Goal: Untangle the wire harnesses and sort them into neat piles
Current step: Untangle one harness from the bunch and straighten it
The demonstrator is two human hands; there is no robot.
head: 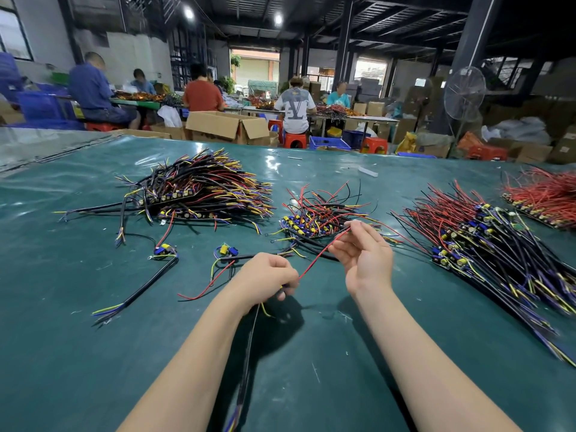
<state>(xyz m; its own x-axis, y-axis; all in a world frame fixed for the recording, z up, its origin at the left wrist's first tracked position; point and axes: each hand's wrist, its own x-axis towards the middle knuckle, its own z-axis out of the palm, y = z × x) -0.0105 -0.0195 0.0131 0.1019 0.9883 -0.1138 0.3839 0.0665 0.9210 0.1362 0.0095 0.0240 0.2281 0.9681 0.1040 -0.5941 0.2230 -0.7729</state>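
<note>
Head view: the left hand (268,275) was curled tight round a harness (249,338), its black cable trailing back toward the near edge of the green surface (93,353). The right hand (364,254) was half open, its fingers (363,232) pinching the far end of that harness's red wire (318,257), drawn taut between the two hands. Just beyond the right fingertips lay the tangled heap (321,216), between a left pile (199,188) of black-sheathed harnesses and a right pile (486,238) of red-and-black ones. Two loose harnesses (165,249) lay near the left hand.

The likely trouble was a snag: whether the red wire's tip was free of the heap could not be told, and a sharp pull could drag the heap along or strain the wire at its joint. The trailing cable could also sweep the loose harnesses out of place
</note>
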